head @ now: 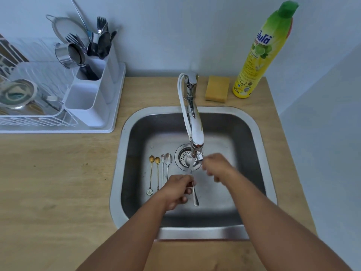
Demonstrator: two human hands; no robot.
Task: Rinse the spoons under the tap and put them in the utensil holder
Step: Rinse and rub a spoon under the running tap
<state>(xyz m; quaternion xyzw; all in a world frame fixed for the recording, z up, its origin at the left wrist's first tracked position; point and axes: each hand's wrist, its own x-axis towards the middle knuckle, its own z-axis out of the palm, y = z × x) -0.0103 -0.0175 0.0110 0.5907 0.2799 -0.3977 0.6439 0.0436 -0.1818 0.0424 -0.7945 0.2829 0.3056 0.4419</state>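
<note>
spoons: one silver spoon point(192, 178) is being pinched by its handle in the left hand point(178, 189), fingers curling round it, its bowl lying under the tap point(194, 122) spout over the drain point(184, 157), while the right hand point(215, 166) is hovering just right of the spout, blurred, so i cannot tell how its fingers are set. four more spoons point(159, 171), two gold and two silver, are lying side by side on the sink point(252, 133) floor to the left. far left, the white utensil holder point(91, 98) is standing on the drying rack tray, with a sponge point(217, 88) and a dish soap bottle point(259, 53) sitting far right.
</note>
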